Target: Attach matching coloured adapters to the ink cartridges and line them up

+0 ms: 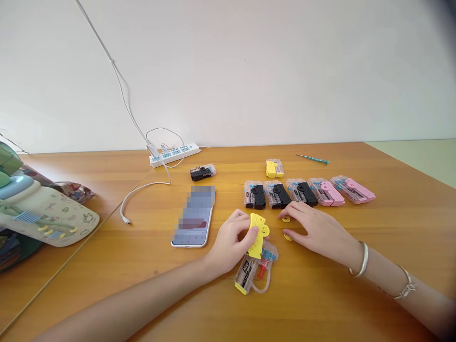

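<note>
My left hand [231,243] is closed around a yellow toy water gun [257,235] with a clear handle labelled "MINI WATER GUN" and a red trigger, resting on the wooden table [320,294]. My right hand [315,229] lies flat on the table just to its right, fingers spread. Its fingertips touch two small yellow round parts [286,219], one near the index finger and one near the thumb [288,236]. A row of several packaged mini water guns, black [255,194] and pink [352,189], lies beyond my hands.
A phone [194,217] lies screen-up left of my hands. Behind it are a black toy [201,172], a yellow packaged toy [274,168], a white power strip [174,154] with cables, and a small screwdriver [313,159]. A patterned bag [39,209] sits at far left.
</note>
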`<act>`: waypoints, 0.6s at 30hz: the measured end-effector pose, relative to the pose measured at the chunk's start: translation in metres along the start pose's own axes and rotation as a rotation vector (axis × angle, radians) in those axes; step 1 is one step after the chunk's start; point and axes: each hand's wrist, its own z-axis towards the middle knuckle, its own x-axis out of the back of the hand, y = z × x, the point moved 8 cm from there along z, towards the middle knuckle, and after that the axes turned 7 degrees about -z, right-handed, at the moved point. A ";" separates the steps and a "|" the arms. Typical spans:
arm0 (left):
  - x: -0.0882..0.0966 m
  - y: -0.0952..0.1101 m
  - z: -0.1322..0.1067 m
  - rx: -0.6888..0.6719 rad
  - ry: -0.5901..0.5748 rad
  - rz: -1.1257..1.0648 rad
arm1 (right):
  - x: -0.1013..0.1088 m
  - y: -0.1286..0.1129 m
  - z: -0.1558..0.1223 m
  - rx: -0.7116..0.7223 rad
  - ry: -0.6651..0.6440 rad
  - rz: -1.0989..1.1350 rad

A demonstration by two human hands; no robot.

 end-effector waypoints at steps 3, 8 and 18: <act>-0.001 0.000 0.000 0.003 -0.009 0.001 | -0.004 0.006 0.000 -0.012 0.000 -0.032; -0.002 -0.001 0.000 0.008 -0.013 0.008 | -0.008 0.011 0.002 0.016 0.056 -0.121; 0.001 -0.008 0.001 0.044 0.011 -0.024 | -0.006 0.027 0.004 -0.135 -0.014 0.067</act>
